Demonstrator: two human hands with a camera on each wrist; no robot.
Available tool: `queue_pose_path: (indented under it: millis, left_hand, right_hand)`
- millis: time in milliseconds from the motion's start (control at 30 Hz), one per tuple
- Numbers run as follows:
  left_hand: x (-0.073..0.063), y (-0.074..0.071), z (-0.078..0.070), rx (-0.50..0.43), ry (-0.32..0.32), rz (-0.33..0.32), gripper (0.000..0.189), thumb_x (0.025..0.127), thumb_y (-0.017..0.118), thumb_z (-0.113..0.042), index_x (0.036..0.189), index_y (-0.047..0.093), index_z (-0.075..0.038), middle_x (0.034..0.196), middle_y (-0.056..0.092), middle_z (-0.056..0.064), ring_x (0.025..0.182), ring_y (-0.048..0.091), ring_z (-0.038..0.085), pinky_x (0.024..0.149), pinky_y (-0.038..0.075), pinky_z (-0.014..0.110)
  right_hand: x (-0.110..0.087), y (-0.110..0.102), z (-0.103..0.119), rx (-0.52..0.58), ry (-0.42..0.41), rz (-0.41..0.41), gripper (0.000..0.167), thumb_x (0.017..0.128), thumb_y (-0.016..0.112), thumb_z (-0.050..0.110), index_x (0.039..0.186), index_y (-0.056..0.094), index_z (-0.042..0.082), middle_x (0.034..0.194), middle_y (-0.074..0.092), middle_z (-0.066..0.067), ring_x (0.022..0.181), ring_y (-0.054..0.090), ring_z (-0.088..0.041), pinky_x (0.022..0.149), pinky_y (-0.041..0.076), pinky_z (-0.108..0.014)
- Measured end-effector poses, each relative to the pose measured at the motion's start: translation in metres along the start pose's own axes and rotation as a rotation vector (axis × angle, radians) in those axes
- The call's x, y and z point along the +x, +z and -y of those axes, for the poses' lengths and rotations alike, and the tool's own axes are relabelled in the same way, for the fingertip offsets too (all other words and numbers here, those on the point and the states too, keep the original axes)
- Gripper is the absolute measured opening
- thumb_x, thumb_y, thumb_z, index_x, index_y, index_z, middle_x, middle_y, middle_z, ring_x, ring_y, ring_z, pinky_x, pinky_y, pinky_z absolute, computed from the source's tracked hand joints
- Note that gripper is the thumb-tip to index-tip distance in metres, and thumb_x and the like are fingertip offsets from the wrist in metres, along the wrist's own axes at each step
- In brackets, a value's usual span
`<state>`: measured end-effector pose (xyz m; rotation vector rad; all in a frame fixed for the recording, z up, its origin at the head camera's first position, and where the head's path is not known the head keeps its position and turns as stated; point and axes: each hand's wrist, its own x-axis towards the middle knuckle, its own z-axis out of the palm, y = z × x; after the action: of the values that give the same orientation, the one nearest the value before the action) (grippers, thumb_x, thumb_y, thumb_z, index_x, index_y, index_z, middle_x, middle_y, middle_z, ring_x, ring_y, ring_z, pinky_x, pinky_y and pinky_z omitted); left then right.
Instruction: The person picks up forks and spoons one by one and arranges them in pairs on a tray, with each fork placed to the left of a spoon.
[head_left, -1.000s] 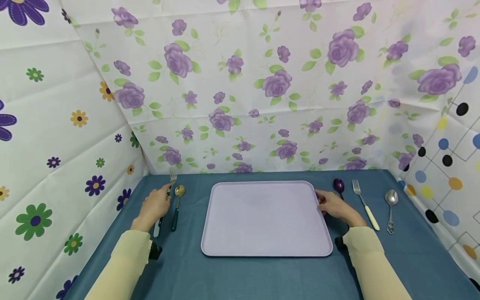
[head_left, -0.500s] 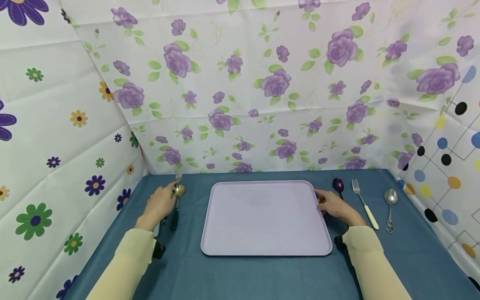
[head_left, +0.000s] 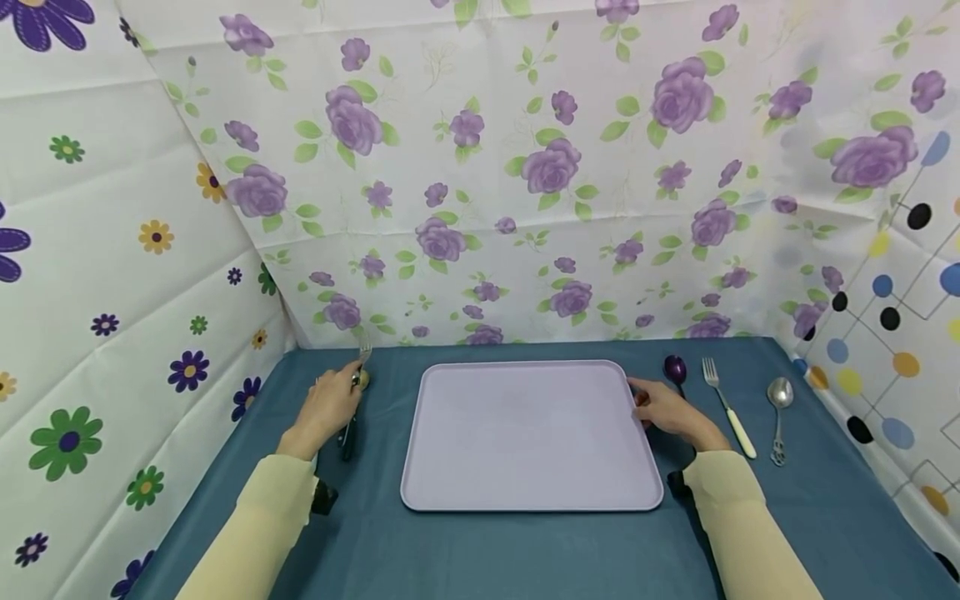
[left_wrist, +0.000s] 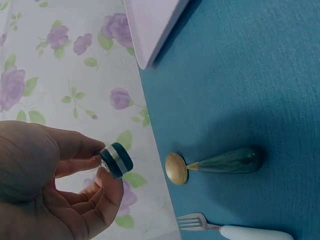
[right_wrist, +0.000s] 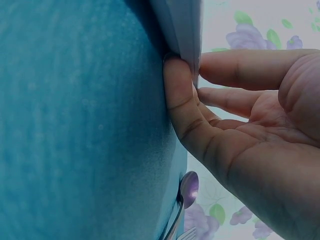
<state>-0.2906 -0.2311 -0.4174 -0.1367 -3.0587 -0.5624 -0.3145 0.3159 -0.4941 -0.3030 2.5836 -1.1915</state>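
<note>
My left hand (head_left: 327,408) pinches a fork (head_left: 365,348), tines pointing away toward the back cloth. The butt of its handle (left_wrist: 117,160), banded dark green and white, shows in the left wrist view, raised over the table. Below the hand lies a gold spoon (left_wrist: 176,168) with a green handle, partly covered by the hand in the head view. Beside that spoon is a white-handled fork (left_wrist: 256,234). At the right, my right hand (head_left: 671,410) pinches the right edge of a pale lilac tray (head_left: 532,437), one finger low at its underside and others on top.
Right of the tray lie a purple spoon (head_left: 675,368), a fork with a cream handle (head_left: 729,407) and a silver spoon (head_left: 779,408). Blue cloth covers the table (head_left: 480,554). A flowered cloth wall (head_left: 480,192) rises at the back, with patterned cloths at both sides.
My left hand has moved right with the fork, from beside the gold spoon to over it. The right hand stays at the tray's edge, and the tray has not moved.
</note>
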Motion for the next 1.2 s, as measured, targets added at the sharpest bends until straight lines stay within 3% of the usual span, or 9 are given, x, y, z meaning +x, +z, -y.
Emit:
queue_pose_path:
  millis: [200,300,467,667,767,900,1000,1200]
  left_hand:
    - [0.000,-0.001,-0.004,-0.011,-0.014,0.019,0.049,0.106,0.050,-0.006,0.153,0.043,0.008,0.121,0.062,0.032,0.108,0.059,0.048,0.094,0.044,0.065]
    - [-0.001,-0.001,-0.005,-0.019,-0.015,0.026,0.049,0.107,0.049,-0.007,0.153,0.042,0.008,0.125,0.060,0.034,0.111,0.058,0.049,0.095,0.044,0.066]
    - [-0.002,-0.001,-0.008,-0.036,-0.004,0.012,0.050,0.106,0.050,-0.007,0.153,0.043,0.008,0.124,0.061,0.033,0.103,0.059,0.045,0.088,0.044,0.061]
    - [-0.003,0.002,-0.015,-0.050,-0.007,0.006,0.050,0.106,0.048,-0.007,0.154,0.042,0.007,0.094,0.061,0.020,0.072,0.050,0.029,0.066,0.041,0.044]
    - [-0.003,0.005,-0.019,-0.050,0.007,0.005,0.050,0.106,0.047,-0.006,0.153,0.043,0.007,0.085,0.057,0.015,0.066,0.045,0.026,0.059,0.038,0.039]
    - [-0.004,0.007,-0.025,-0.046,0.032,0.003,0.049,0.105,0.048,-0.005,0.151,0.045,0.009,0.107,0.065,0.027,0.077,0.054,0.031,0.063,0.042,0.042]
    - [-0.005,0.009,-0.030,-0.028,0.047,0.004,0.048,0.105,0.049,-0.005,0.150,0.046,0.009,0.124,0.062,0.032,0.090,0.059,0.034,0.070,0.044,0.045]
    - [-0.005,0.013,-0.036,-0.020,0.059,0.033,0.047,0.105,0.050,-0.005,0.151,0.046,0.008,0.126,0.058,0.034,0.090,0.059,0.037,0.063,0.046,0.042]
  right_hand:
    - [-0.001,0.001,0.002,-0.003,-0.019,-0.004,0.068,0.094,0.057,-0.007,0.153,0.027,-0.020,0.096,0.060,-0.018,0.078,0.061,-0.023,0.072,0.057,-0.038]
    - [-0.002,0.001,0.002,-0.005,-0.014,-0.010,0.068,0.093,0.058,-0.007,0.153,0.029,-0.019,0.095,0.061,-0.017,0.078,0.061,-0.023,0.073,0.057,-0.037]
    - [-0.001,0.000,0.002,-0.004,-0.008,-0.005,0.068,0.093,0.057,-0.007,0.154,0.028,-0.019,0.094,0.059,-0.017,0.077,0.060,-0.023,0.071,0.057,-0.036]
    - [-0.001,0.000,0.001,-0.008,-0.017,-0.005,0.069,0.092,0.057,-0.007,0.153,0.028,-0.020,0.094,0.059,-0.017,0.077,0.060,-0.023,0.070,0.056,-0.036]
    - [-0.001,0.001,0.001,-0.011,-0.021,-0.007,0.069,0.092,0.057,-0.008,0.153,0.028,-0.019,0.094,0.060,-0.017,0.077,0.061,-0.022,0.071,0.057,-0.037]
    - [-0.001,0.001,0.001,-0.012,-0.028,-0.004,0.068,0.092,0.057,-0.008,0.153,0.029,-0.020,0.095,0.061,-0.017,0.077,0.061,-0.022,0.072,0.057,-0.038]
    - [-0.001,0.000,0.002,-0.010,-0.030,-0.006,0.068,0.092,0.058,-0.008,0.152,0.029,-0.020,0.095,0.061,-0.017,0.077,0.062,-0.023,0.072,0.058,-0.038]
    - [-0.001,0.001,0.003,-0.010,-0.030,-0.011,0.068,0.091,0.058,-0.009,0.151,0.029,-0.021,0.094,0.060,-0.017,0.076,0.062,-0.023,0.071,0.058,-0.039]
